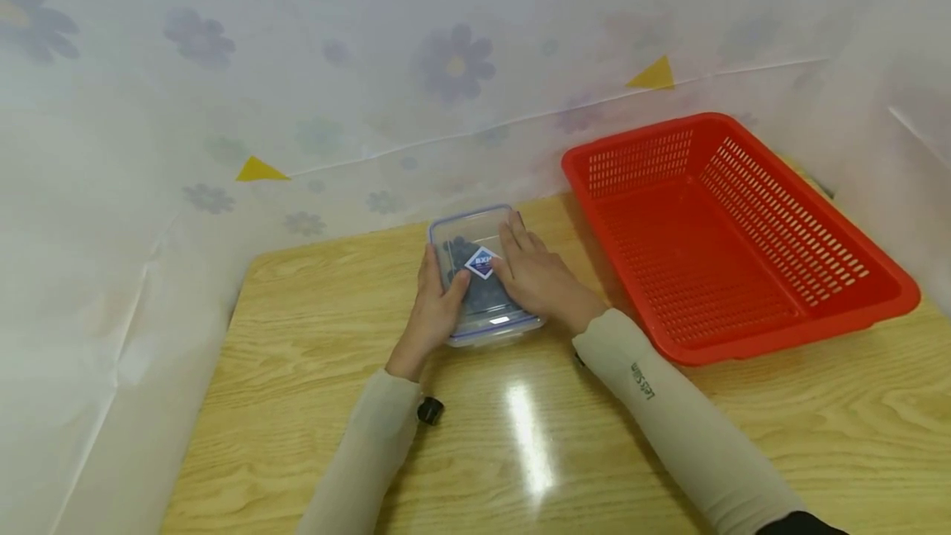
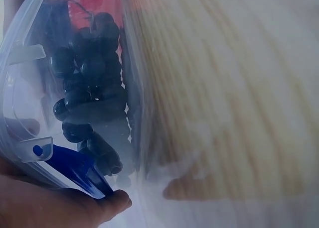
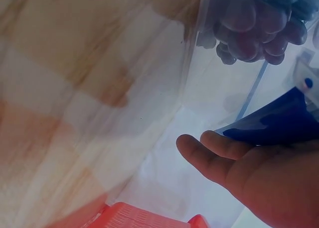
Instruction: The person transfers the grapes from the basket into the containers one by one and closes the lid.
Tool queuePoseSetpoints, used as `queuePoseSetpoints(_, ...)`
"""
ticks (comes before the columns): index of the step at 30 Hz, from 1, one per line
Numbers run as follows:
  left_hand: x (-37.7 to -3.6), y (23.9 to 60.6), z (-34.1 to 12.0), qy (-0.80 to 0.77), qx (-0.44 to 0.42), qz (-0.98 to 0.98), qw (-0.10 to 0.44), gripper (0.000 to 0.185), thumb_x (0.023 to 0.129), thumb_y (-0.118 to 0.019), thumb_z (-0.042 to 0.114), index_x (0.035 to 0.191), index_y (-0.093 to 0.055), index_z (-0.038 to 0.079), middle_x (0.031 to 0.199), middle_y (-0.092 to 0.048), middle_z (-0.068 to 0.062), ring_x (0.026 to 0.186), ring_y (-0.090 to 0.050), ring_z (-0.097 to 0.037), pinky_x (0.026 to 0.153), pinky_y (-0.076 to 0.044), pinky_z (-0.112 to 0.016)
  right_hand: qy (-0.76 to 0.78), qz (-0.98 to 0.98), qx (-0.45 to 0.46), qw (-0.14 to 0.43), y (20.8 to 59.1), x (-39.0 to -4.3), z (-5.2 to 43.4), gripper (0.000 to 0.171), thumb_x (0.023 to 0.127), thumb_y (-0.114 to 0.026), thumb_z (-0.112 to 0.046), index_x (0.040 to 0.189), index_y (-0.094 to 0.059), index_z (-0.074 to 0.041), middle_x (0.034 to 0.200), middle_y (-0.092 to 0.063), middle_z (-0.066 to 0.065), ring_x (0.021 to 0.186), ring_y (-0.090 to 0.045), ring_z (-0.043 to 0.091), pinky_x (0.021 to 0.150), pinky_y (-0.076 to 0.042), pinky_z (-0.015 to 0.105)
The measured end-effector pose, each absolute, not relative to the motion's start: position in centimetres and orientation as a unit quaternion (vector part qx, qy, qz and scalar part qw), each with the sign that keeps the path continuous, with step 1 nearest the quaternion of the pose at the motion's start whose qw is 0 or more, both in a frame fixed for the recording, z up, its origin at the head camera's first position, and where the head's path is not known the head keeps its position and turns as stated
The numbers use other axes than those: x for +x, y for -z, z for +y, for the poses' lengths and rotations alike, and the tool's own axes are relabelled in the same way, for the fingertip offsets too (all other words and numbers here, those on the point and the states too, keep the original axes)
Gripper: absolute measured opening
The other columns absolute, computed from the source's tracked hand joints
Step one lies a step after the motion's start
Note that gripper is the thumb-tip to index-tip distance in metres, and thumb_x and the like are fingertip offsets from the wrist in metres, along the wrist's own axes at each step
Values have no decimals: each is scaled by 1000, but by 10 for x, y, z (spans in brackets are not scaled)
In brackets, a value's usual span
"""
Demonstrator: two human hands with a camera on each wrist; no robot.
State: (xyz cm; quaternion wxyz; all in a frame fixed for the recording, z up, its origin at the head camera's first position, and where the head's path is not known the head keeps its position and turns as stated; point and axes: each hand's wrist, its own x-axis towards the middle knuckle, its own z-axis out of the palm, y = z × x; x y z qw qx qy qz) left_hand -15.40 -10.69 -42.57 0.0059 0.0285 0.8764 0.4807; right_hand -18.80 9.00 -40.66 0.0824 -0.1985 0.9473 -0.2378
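A clear plastic food container (image 1: 471,225) with a blue-edged lid and a diamond-shaped label (image 1: 482,262) sits on the wooden table. Dark grapes (image 2: 94,88) in a bunch show through its wall. My left hand (image 1: 433,312) grips its left side, thumb over the lid's edge, fingers against a blue side latch (image 2: 77,171) that tilts outward in the left wrist view. On the opposite side, my right hand (image 1: 542,275) holds the container with the thumb across the lid. The right wrist view has those fingers at another blue latch (image 3: 274,121), also angled out from the wall.
To the right stands a large red plastic basket (image 1: 713,345) with slotted walls, close to my right forearm. Behind the wooden table (image 1: 312,353) hangs a flower-patterned sheet (image 1: 357,89) with two yellow triangles on it.
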Motion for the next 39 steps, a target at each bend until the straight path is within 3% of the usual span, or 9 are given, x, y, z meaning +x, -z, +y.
queuePoseSetpoints(24,-152,420,-99,-464,-20,884,-45,80,101,-62,32,158,-20,-6,161,-10,-33,148,-14,-48,118,-17,-54,246,946,-197,79,408,-190,91,69,110,-27,-44,162,-2,-5,167,13,10,152,-10,35,115,-25,56)
queuePoseSetpoints(30,-151,417,-98,-464,-47,884,-30,89,100,-65,38,160,-13,-3,164,-1,-29,149,-13,-44,119,-17,-50,247,945,-196,83,408,-191,90,69,110,-27,-44,162,-1,-6,167,13,9,152,-10,35,115,-26,56)
queuePoseSetpoints(39,-152,415,-98,-446,-44,894,-31,93,99,-66,37,159,-8,-5,165,0,-28,150,-8,-40,120,-14,-47,243,946,-202,75,409,-191,90,69,110,-28,-42,161,-3,-4,168,11,11,152,-13,36,115,-26,54)
